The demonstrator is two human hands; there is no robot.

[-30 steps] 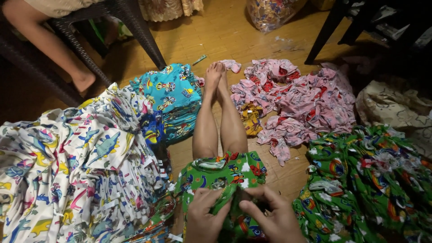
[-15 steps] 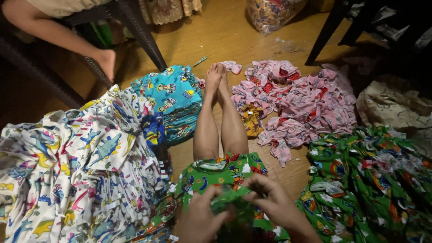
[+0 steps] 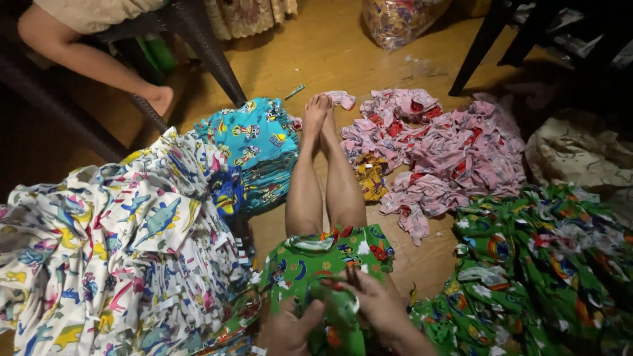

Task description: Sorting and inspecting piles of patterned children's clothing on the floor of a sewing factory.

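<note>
Both hands, left hand (image 3: 290, 329) and right hand (image 3: 372, 303), grip pinching the green printed garment (image 3: 330, 264) at bottom centre; bunched cloth could slip loose.

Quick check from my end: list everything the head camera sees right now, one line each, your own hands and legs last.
green printed garment: one, green, on the lap, both hands on it
white printed pile: one, white, left
turquoise pile: one, blue, upper middle
pink pile: one, pink and red, right of the feet
green pile: one, green, right
yellow piece: one, by the pink pile
plastic bag: one, top
chair leg: dark, top left
another person's leg: top left
left hand: gripping cloth
right hand: gripping cloth
own legs: two, stretched out
</note>
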